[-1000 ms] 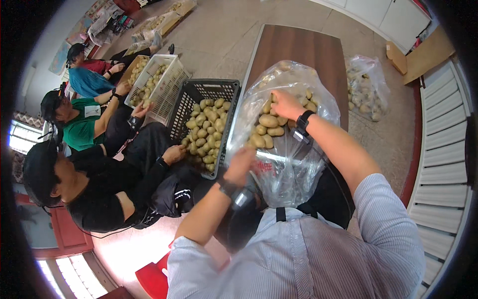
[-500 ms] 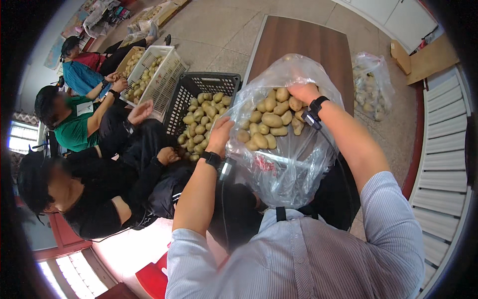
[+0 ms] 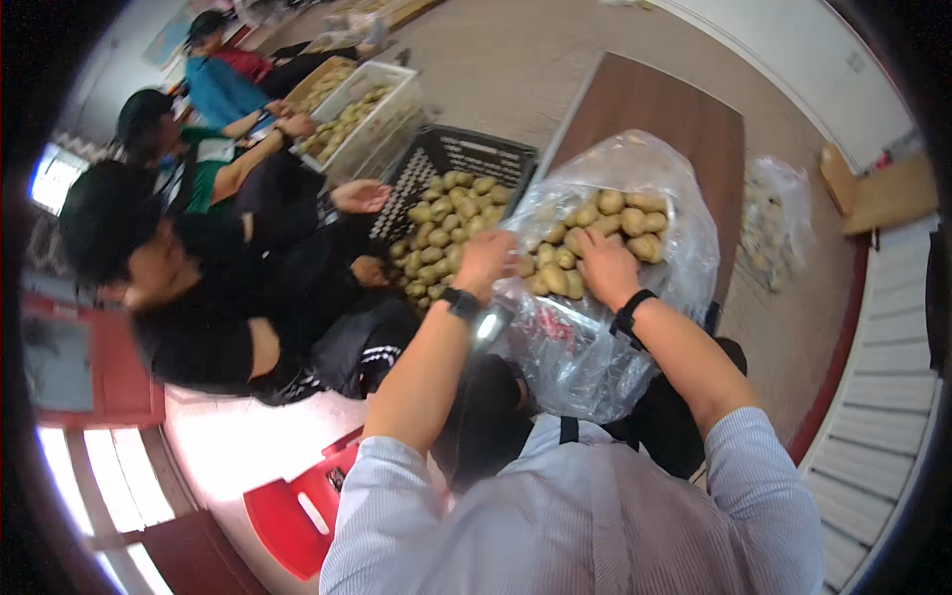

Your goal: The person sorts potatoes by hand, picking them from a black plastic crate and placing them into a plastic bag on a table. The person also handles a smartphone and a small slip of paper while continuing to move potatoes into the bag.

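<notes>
A clear plastic bag (image 3: 684, 198) lies spread on the brown table in front of me, with a pile of potatoes (image 3: 605, 213) inside. My left hand (image 3: 488, 260) is closed on the bag's left edge, close to the black crate. Over the near side of the pile, my right hand (image 3: 607, 266) has its fingers stretched out and touching the potatoes. No potato shows lifted in it. Its palm side is hidden.
Left of the table stands a black crate (image 3: 476, 149) holding potatoes. Beyond it is a white crate (image 3: 382, 124) with more. Another person's hand (image 3: 360, 196) is beside the black crate. A second bag (image 3: 778, 213) lies right of the brown table (image 3: 654, 104). A red stool (image 3: 288, 526) is behind left.
My right hand has come back from the far side of the bag to the near side of the potatoes. The bag's raised far side has sunk, baring the potatoes. The view has shifted.
</notes>
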Demonstrator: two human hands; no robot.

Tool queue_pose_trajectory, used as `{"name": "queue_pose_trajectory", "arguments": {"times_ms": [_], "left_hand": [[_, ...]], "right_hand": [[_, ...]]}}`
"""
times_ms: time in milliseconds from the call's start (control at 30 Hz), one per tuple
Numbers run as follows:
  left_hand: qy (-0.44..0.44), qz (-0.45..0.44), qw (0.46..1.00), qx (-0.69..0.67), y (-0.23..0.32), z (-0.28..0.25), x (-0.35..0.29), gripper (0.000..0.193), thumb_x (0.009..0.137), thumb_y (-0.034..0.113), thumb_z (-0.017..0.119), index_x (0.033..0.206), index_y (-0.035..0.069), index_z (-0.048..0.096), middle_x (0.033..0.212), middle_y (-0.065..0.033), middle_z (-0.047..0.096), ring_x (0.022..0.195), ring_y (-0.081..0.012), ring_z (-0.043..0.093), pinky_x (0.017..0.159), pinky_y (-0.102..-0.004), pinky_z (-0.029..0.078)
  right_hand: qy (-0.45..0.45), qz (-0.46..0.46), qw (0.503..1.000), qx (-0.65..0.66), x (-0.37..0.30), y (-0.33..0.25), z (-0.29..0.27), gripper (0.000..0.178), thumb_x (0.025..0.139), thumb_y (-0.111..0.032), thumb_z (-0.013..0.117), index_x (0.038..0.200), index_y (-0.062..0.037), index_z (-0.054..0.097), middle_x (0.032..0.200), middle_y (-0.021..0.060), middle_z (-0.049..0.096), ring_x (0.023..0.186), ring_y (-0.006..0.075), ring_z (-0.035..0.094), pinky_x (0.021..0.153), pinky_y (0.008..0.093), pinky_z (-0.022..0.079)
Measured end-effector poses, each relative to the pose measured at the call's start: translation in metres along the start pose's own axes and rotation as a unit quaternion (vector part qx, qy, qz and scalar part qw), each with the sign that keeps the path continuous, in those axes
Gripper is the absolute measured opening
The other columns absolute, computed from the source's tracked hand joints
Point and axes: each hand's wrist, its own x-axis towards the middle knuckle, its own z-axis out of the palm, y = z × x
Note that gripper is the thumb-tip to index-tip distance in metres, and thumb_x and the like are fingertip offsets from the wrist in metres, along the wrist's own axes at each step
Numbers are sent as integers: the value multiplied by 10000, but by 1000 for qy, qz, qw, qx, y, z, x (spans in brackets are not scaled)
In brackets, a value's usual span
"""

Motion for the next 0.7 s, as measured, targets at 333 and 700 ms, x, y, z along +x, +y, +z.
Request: {"name": "queue_pose_trajectory", "arguments": {"times_ms": [333,700], "left_hand": [[9,26,1000,-13,-18,30,-19,208,883,243,578,970,55,588,864,-35,595,712,-164,603,566,-297,514],[-86,-32,995,36,-9,36,-30,347,897,314,581,1113,45,541,860,-68,623,577,-178,625,507,-302,539]], "right_hand": [[-31,23,995,95,-6,1,-2,504,788,-138,596,1273,-82,471,1199,189,526,1018,413,558,866,496,473],[-64,178,759,623,-23,-38,-6,442,873,-187,600,1247,29,504,1063,116,616,954,179,581,820,315,478]]}}
